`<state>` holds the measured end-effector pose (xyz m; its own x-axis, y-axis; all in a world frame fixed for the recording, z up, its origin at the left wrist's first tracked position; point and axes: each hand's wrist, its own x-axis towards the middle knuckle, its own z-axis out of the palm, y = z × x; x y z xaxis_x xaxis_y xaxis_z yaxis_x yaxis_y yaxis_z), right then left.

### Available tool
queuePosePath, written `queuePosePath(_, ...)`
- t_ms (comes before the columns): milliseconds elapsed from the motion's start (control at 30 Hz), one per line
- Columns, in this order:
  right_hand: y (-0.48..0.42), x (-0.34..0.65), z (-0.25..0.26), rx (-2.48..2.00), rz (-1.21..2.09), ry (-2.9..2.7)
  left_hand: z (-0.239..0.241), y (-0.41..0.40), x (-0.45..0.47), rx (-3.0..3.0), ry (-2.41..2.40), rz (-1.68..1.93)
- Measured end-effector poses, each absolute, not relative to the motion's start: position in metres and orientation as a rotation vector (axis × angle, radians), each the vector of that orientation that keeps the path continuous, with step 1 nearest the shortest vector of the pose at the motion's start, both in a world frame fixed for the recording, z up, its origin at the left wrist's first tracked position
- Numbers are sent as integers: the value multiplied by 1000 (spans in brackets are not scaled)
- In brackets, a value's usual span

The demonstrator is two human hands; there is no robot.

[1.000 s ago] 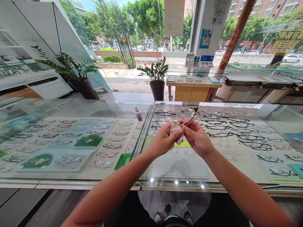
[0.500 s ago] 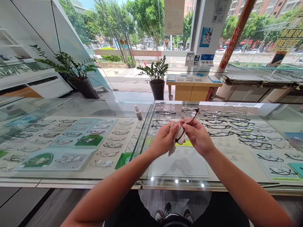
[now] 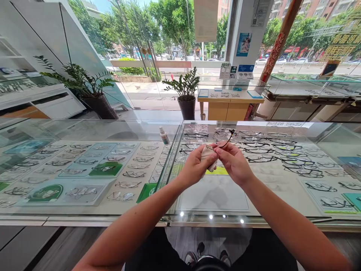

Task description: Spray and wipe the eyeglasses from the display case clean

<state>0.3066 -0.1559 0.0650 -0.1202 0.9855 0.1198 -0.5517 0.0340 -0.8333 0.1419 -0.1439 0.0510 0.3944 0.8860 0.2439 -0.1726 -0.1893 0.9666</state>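
Above the glass counter, my left hand [image 3: 195, 168] is closed on a pale cloth [image 3: 208, 152] with a zigzag edge, its thumb pressing the folds. My right hand [image 3: 236, 164] pinches a pair of eyeglasses [image 3: 232, 133] right beside the cloth. One dark temple arm of the glasses sticks up past the right fingers. The cloth and fingers hide most of the frame and the lenses. Both hands meet at the cloth, fingertips almost touching.
A small white spray bottle [image 3: 164, 136] stands on the glass display counter [image 3: 135, 124] left of my hands. Rows of eyeglasses [image 3: 261, 158] lie beneath the glass. A potted plant [image 3: 187, 107] and a wooden display cabinet [image 3: 227, 111] stand beyond.
The cloth has shifted in my left hand and now covers the dark rim that showed between the hands. The upright temple arm has tilted and moved slightly left.
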Motion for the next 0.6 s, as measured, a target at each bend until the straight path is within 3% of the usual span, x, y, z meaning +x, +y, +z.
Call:
queuePosePath(167,-158,304,63,-653,1458,-925,49,-144,145,1425,736,1183)
queuePosePath(600,-147,316,62,-639,1526,-910,65,-137,126,1609,644,944)
